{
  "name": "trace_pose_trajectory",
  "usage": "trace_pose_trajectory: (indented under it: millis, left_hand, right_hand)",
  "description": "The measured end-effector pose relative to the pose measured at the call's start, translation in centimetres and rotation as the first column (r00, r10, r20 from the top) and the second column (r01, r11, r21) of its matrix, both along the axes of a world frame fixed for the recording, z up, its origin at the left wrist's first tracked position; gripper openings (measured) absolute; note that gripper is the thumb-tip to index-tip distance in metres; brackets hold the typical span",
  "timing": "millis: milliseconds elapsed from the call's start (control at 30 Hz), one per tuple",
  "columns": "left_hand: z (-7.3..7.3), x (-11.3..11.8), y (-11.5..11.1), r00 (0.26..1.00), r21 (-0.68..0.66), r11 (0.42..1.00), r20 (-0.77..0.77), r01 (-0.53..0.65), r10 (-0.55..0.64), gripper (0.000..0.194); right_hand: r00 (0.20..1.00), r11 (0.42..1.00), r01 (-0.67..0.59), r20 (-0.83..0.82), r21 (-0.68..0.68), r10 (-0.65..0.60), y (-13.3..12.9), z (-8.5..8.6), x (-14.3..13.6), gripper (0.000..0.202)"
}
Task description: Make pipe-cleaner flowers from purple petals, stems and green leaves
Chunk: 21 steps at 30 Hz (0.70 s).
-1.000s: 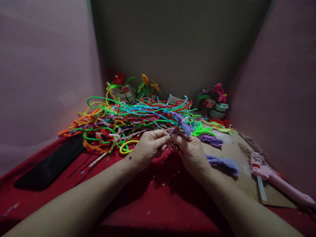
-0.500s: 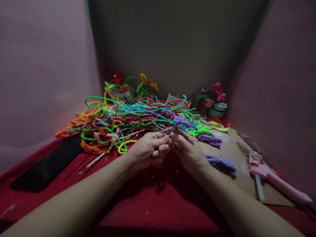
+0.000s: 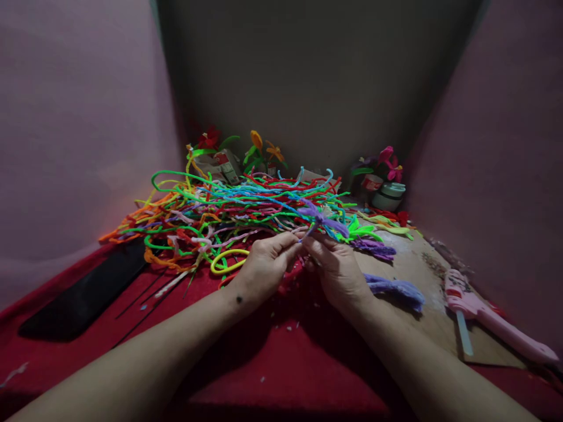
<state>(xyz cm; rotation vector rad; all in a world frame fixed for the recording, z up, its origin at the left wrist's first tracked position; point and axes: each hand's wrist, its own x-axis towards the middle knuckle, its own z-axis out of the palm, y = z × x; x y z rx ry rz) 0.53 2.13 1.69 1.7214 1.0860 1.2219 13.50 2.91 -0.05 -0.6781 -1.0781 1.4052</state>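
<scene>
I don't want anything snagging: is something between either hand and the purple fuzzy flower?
Nothing visible is. The left hand and right hand meet at the lower stem of the purple fuzzy flower. The pile of pipe cleaners shows beyond it, not between.

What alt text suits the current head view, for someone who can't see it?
Left hand and right hand together hold a fuzzy purple flower-like piece above red cloth. Beyond lies a heap of multicoloured fuzzy stems; what looks like a pink glue gun rests at right, partly on a board.
</scene>
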Motion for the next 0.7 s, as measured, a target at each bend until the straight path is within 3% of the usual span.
trace_pose_trajectory:
  millis: [133,267,500,700]
  left_hand:
    - [0.82,-0.07,0.02,0.971,-0.253,0.963,0.235,0.094,-0.033,0.02]
    - [0.79,-0.37,0.16,0.92,-0.366,0.903,0.384,0.224,-0.072,0.021]
    - [0.59,-0.9,0.24,0.772,-0.389,0.757,0.593,0.525,-0.231,0.015]
    - [0.01,-0.85,0.46,0.663,-0.384,0.655,0.708,0.651,-0.244,0.01]
  right_hand:
    - [0.998,0.998,-0.039,0.045,0.045,0.037,-0.07,0.21,0.22,0.022]
    - [0.999,0.998,0.012,0.041,0.064,-0.014,-0.11,0.37,0.34,0.016]
    - [0.999,0.999,-0.032,0.0,0.01,0.032,-0.03,0.52,0.35,0.016]
    - [0.983,0.988,-0.154,-0.104,-0.002,0.153,0.16,0.34,0.19,0.014]
